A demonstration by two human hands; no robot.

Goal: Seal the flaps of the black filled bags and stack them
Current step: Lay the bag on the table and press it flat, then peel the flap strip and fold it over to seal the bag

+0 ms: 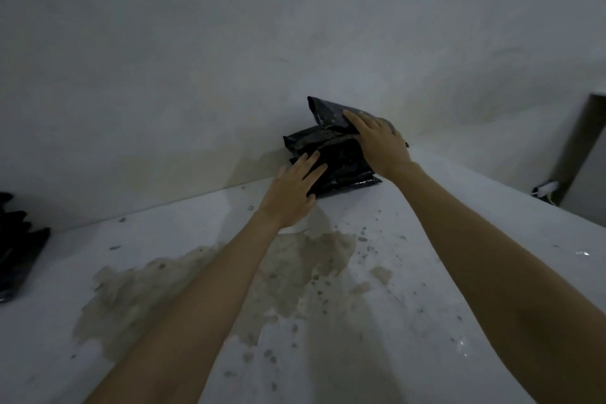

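A stack of black filled bags sits against the wall at the back of the white table. The top bag lies tilted, its far end raised against the wall. My right hand lies flat on that top bag with straight fingers. My left hand touches the near left side of the stack with its fingers stretched out. Neither hand curls round a bag.
More black bags lie at the left edge of the table. A large brownish stain covers the table's middle. A dark door frame and a small white object are at the far right.
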